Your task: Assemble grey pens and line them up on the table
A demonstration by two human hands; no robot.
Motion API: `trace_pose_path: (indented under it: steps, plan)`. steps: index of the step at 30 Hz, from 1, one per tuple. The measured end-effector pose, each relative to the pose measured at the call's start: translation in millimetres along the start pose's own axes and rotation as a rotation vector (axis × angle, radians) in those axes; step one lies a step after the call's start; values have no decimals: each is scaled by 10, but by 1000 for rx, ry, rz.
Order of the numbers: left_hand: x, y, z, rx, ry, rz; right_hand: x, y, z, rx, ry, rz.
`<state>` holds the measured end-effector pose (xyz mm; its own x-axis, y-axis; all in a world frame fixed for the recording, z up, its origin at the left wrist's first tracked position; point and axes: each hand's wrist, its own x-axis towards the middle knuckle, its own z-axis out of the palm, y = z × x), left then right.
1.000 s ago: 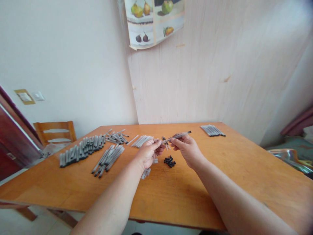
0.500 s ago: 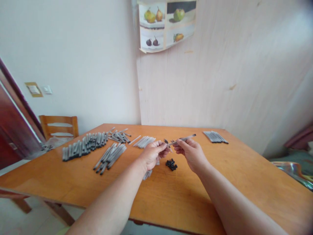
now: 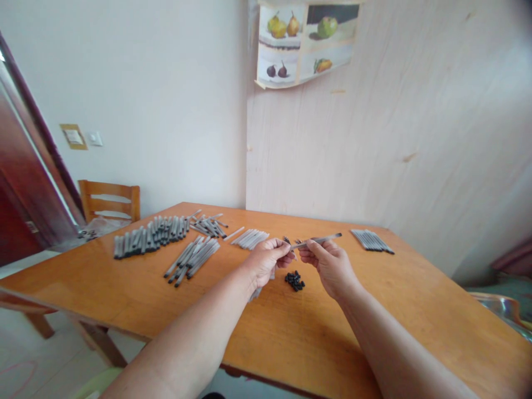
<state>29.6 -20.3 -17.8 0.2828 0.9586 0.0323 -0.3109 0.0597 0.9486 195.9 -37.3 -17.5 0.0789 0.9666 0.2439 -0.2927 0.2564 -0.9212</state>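
Observation:
Both hands are raised over the table's middle on one slim grey pen (image 3: 332, 237) with a dark right end. My left hand (image 3: 268, 260) pinches around its left end, and the fingers hide that tip. My right hand (image 3: 328, 269) grips the barrel between thumb and fingers. Below and between the hands lies a small heap of black pen plugs or caps (image 3: 295, 281). Some small thin parts (image 3: 286, 240) show behind the fingers, too small to name. Pale barrels (image 3: 250, 238) lie behind my left hand, and more are partly hidden under it.
On the left of the wooden table (image 3: 291, 343) lie a long row of grey pens (image 3: 152, 235), a loose bundle of pens (image 3: 193, 259) and another pile (image 3: 209, 225). A neat row of pens (image 3: 372, 241) lies at the back right. A wooden chair (image 3: 110, 199) stands beyond the left edge.
The view has shifted a little to the left. Both hands keep hold of the pen, which now lies slightly flatter.

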Motion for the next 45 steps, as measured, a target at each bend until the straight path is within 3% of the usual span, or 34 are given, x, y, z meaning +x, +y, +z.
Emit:
trace_pose_path:
  steps: [20,34,40,45]
  plan:
    - [-30,2,25,22,-29,14,-10,-21,22,111,10,77]
    - [78,-34,-28,26,-9,33,78,37,0,21,-1,-4]
    - [125,21,-84,94,63,72,200,-57,-102,30,181,-127]
    - [81,130,-128,83,94,64,256,-97,-179,32,268,-112]
